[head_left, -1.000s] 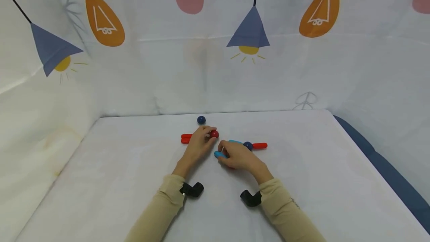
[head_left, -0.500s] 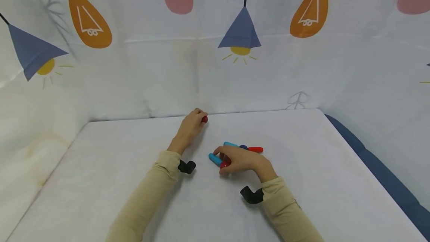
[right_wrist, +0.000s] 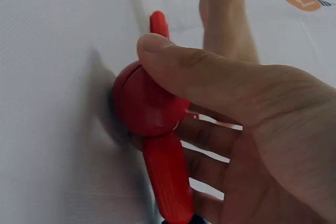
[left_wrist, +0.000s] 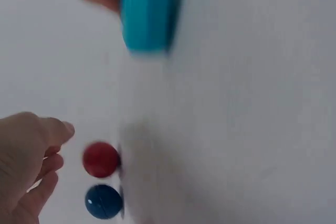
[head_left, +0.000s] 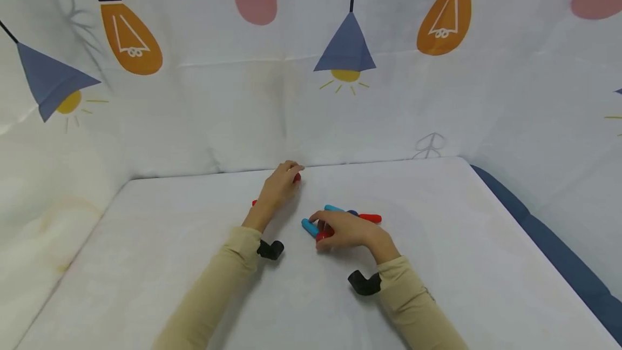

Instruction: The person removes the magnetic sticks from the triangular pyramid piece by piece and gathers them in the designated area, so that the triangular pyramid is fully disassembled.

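My left hand (head_left: 279,190) is near the table's far edge, beside a loose red ball (head_left: 297,177). In the left wrist view its fingers are slightly bent and apart from that ball (left_wrist: 101,159), with a dark blue ball (left_wrist: 104,201) next to it. My right hand (head_left: 346,229) holds a red ball (right_wrist: 147,100) joined to a red stick (right_wrist: 169,179), its thumb pressed on the ball. A light blue stick (head_left: 309,227) points out past the right fingers. Beyond them show another light blue stick (head_left: 334,208), a dark blue ball (head_left: 352,213) and a red stick (head_left: 370,218), partly hidden.
A red stick end (head_left: 255,202) peeks out behind the left wrist on the white table (head_left: 184,263). A printed cloth (head_left: 233,112) rises at the table's far edge. A dark blue padded edge (head_left: 549,236) runs along the right side.
My left hand carried a red ball forward to the dark blue ball near the far edge, and its fingers have since come off it. The right hand's piece turned, bringing its red ball into sight.
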### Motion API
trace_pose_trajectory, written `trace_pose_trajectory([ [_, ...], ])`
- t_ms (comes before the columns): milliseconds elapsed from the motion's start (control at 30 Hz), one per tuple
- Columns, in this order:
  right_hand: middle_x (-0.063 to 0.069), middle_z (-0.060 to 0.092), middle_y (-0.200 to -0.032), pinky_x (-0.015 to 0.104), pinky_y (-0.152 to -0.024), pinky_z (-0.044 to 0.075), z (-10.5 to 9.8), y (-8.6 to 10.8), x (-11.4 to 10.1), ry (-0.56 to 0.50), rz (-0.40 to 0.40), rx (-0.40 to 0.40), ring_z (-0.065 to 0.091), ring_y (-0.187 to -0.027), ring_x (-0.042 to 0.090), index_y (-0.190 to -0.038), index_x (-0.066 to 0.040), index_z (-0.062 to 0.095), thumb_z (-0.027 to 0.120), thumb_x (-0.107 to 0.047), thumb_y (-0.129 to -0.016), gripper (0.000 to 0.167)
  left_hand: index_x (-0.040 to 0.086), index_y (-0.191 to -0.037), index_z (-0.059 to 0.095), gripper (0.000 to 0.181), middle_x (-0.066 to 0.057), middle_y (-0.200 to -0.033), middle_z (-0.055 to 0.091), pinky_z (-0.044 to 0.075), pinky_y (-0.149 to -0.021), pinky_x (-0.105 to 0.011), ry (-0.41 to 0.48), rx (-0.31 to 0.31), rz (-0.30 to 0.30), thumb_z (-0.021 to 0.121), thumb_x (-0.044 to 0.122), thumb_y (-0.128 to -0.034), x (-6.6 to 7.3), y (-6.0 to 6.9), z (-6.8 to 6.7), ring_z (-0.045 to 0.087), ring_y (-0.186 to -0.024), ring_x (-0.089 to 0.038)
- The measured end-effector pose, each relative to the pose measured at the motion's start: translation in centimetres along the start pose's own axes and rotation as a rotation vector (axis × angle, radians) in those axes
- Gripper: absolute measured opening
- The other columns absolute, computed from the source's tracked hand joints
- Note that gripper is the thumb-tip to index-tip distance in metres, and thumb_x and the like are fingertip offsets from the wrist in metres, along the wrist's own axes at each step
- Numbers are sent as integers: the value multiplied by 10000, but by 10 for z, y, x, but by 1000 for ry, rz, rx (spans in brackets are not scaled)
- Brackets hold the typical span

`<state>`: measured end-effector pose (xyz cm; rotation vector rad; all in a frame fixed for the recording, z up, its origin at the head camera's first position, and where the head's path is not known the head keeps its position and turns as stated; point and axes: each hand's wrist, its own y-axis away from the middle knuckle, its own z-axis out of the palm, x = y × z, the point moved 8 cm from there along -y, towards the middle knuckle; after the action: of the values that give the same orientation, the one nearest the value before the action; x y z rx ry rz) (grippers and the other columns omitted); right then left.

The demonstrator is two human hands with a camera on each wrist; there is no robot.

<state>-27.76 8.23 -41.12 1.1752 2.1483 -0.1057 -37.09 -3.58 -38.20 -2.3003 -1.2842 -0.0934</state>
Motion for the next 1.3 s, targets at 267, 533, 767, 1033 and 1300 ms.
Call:
trace_pose_trajectory([
  [267, -53, 599, -976, 280, -805, 476, -14, -5, 6, -3, -43, 129, 528, -907, 113, -1215, -142, 577, 712, -284, -841, 422, 81, -1278, 571, 367, -41, -1201, 628, 457, -998, -351, 266, -319, 91, 574, 73, -911, 36, 51, 17, 574, -1116, -185],
  [533, -51, 613, -932, 249, -717, 462, -19, -11, 13, 65, -44, 281, 523, -813, 87, -1112, -135, 625, 667, -303, -877, 292, 140, -1167, 634, 300, 27, -1002, 648, 505, -854, -284, 347, -283, 44, 675, 185, -874, 31, 68, 17, 590, -923, -109],
  [767, -24, 637, -1003, 263, -764, 479, -17, -14, 16, 116, -25, 340, 540, -839, 89, -1100, -139, 638, 634, -326, -897, 275, 115, -1057, 684, 208, 18, -951, 661, 500, -822, -251, 345, -295, 74, 695, 168, -856, 34, 68, 16, 586, -872, -113],
  [1033, -24, 626, -998, 281, -777, 472, -12, -17, 14, 118, -26, 327, 530, -849, 101, -1099, -153, 650, 633, -323, -900, 263, 134, -1021, 709, 185, 32, -936, 661, 499, -822, -272, 284, -271, 38, 711, 170, -840, 14, 77, -1, 589, -875, -115],
  [1300, -69, 609, -970, 262, -774, 475, -8, -16, 13, 72, 20, 306, 526, -851, 82, -1117, -177, 632, 610, -363, -910, 279, 150, -972, 699, 158, 49, -887, 650, 480, -769, -272, 269, -194, -59, 733, 176, -820, -19, 87, -20, 570, -811, -111],
])
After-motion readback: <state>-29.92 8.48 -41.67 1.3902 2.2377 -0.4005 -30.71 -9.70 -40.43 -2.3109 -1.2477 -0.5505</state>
